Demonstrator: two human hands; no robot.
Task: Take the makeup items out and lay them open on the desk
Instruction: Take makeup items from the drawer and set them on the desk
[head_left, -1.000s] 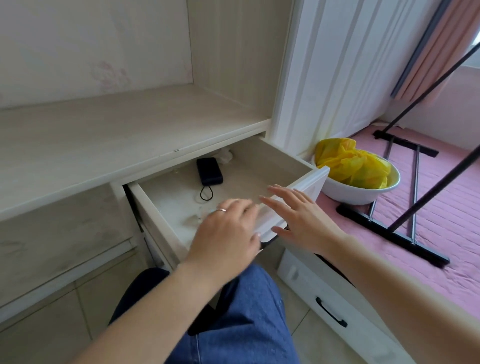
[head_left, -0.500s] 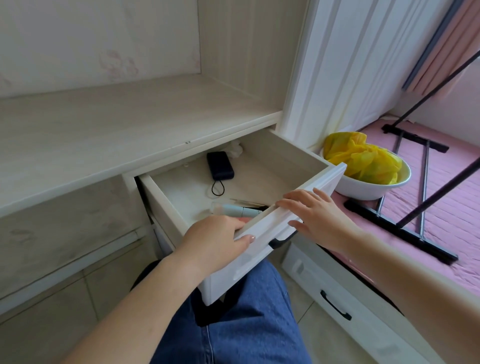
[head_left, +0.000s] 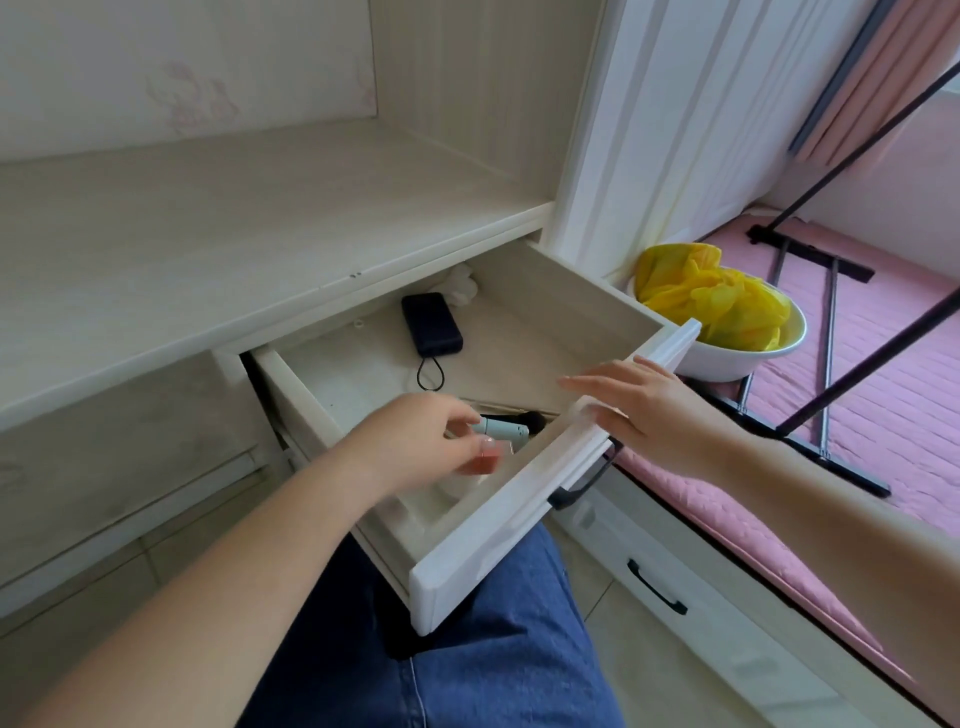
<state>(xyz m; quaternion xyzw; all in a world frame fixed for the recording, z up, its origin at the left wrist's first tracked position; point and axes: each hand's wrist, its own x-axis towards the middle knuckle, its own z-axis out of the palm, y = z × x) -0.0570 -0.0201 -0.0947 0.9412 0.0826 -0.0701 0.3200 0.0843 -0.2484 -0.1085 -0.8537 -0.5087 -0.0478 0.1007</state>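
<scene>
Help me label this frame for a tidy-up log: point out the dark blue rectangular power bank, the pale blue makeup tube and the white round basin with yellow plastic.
Dark blue rectangular power bank (head_left: 431, 323): head view, middle of its top face.
Pale blue makeup tube (head_left: 500, 429): head view, mid-barrel.
White round basin (head_left: 727, 361): head view, its outer wall.

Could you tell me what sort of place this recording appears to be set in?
Most likely a bedroom at home: a built-in pale wood desk with an open drawer holding small makeup items, a pink quilted mattress alongside, and pink curtains at the window.
</scene>
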